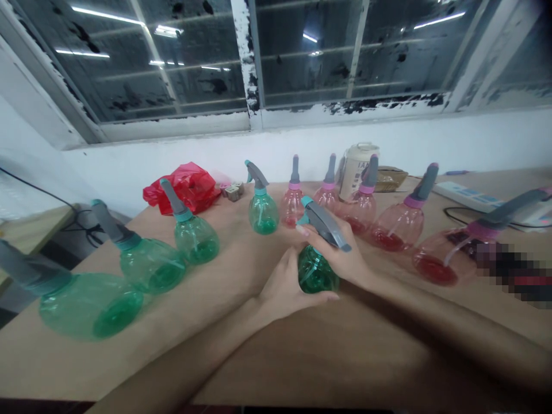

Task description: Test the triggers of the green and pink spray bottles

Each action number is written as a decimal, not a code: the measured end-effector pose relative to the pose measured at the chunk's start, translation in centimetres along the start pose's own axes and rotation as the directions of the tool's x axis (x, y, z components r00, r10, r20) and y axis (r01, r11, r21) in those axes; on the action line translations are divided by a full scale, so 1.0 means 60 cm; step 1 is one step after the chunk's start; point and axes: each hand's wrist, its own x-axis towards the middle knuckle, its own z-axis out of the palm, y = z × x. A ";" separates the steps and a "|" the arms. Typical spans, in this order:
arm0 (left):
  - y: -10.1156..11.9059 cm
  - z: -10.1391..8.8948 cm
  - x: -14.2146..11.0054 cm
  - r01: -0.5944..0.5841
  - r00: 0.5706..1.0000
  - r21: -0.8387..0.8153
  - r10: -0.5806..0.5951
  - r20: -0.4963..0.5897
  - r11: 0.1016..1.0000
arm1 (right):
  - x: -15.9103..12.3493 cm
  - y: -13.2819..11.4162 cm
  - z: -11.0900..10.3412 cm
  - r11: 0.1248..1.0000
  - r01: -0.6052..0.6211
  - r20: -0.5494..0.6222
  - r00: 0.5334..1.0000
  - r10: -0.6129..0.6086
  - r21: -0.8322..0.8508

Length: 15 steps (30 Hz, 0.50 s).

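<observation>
Green spray bottle [318,275] — both hands [280,284] [345,256]

Dim and cool in general, with narrow white glare of lamps reflected in the far window [302,63] and with soft, dark shadow beside the right forearm [440,322] on the near tabletop [259,362]. Slightly blurred in fine detail, strongly stretched at the bottles on the left [86,305] and right [448,256] edges, and covered by coarse pixel blocks at far right.
</observation>
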 end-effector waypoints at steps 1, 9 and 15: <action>0.000 0.000 0.001 0.002 1.000 -0.003 -0.002 0.004 1.000 | -0.001 0.000 0.000 1.000 0.004 -0.011 1.000 -0.004 -0.003; -0.001 -0.001 0.000 0.004 1.000 0.006 -0.004 0.010 1.000 | -0.003 0.004 0.000 1.000 -0.001 -0.027 1.000 0.001 0.013; 0.000 -0.002 0.001 -0.031 0.999 0.003 0.031 0.009 1.000 | -0.003 0.005 -0.001 0.999 0.001 -0.002 1.000 -0.001 0.042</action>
